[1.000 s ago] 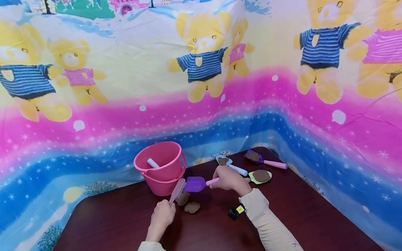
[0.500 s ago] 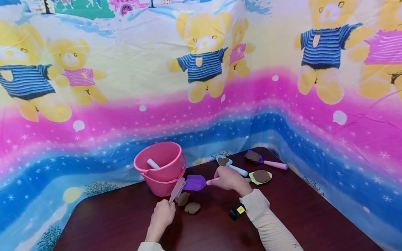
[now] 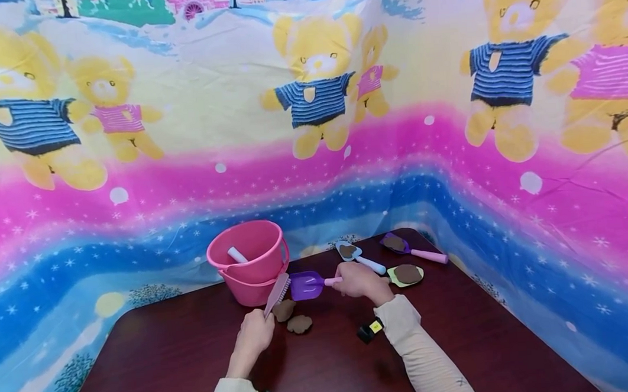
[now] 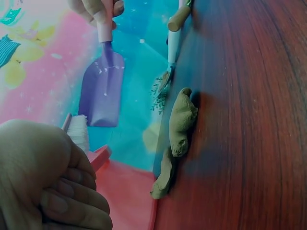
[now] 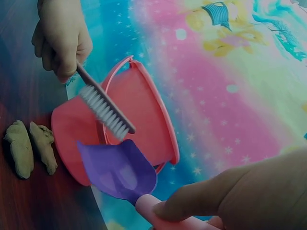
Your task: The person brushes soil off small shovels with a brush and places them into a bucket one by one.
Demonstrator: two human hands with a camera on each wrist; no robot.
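Note:
My left hand [image 3: 253,336] grips the handle of a pinkish brush [image 3: 276,294] with white bristles [image 5: 104,109], held up in front of the pink bucket [image 3: 246,287]. In my right hand [image 3: 362,281] is the pink handle of a small purple toy shovel [image 3: 306,286]. Its blade is bare and hangs above the table, just right of the bristles. Two lumps of brown clay [image 3: 299,324] lie side by side on the table below the brush. In the right wrist view the shovel blade [image 5: 122,172] overlaps the bucket.
A white rod [image 3: 237,255] leans inside the bucket. At the back right lie a light blue shovel [image 3: 372,266], a purple shovel [image 3: 429,257] and a green shovel [image 3: 395,280], each bearing brown clay. A printed cloth [image 3: 218,195] hangs behind the dark wooden table [image 3: 157,352].
The purple shovel has turned in my right hand, so more of its blade's hollow shows, and it has shifted slightly right of the brush. My left hand and the clay stay nearly as before.

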